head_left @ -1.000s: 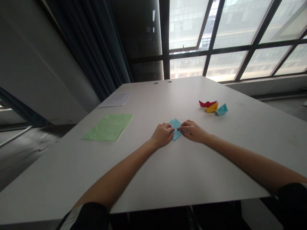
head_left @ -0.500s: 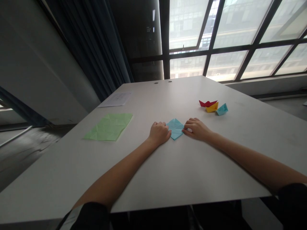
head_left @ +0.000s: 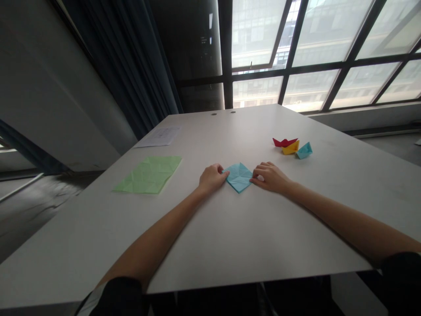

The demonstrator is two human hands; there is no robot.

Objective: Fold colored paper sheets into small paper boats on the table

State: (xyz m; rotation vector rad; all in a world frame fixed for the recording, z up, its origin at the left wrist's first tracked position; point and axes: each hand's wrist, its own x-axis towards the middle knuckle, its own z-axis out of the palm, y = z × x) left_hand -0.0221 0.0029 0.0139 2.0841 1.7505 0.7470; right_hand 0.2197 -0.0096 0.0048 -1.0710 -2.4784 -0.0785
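A folded light blue paper square [head_left: 239, 177] lies on the table between my hands, turned so that one corner points toward me. Its left corner is pinched between the thumb and fingers of my left hand [head_left: 213, 177]. At the right corner, my right hand [head_left: 269, 177] grips the paper with its thumb and curled fingers. Crease lines run across the paper's upper face.
The white table [head_left: 256, 245] carries a creased green paper sheet [head_left: 151, 174] on the left and a printed white sheet [head_left: 158, 137] behind it. Right of centre stand three small paper boats: red [head_left: 283, 142], yellow [head_left: 290, 148] and blue [head_left: 304, 150].
My left hand has slid left to the paper's left corner, uncovering more of the blue paper. The right hand has stayed in place.
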